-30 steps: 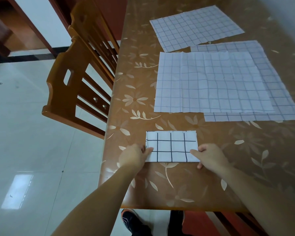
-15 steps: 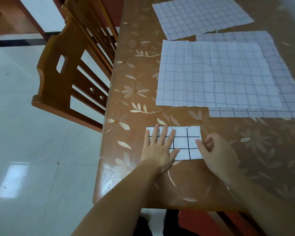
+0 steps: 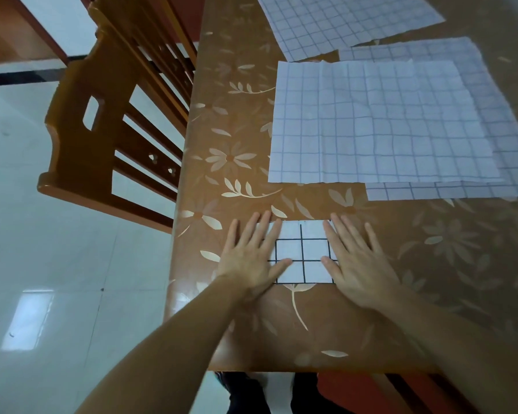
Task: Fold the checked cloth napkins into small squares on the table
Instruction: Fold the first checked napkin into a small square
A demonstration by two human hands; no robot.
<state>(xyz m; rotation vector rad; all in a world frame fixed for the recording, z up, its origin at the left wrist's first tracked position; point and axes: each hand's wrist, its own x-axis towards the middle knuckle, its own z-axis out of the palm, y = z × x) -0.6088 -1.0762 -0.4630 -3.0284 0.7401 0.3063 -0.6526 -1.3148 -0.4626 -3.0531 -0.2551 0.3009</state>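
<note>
Pressing folded napkin (image 3: 302, 252) flat, edges square to table (image 3: 431, 264), both hands spread

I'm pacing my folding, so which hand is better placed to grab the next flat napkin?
Right, probably. The right hand lies nearer the unfolded napkins, which spread ahead and rightward; the left hand can stay on the folded napkin.

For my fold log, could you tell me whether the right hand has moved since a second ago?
Yes. The right hand has gone from pinching the folded napkin's right edge to lying flat over its right side.
</note>
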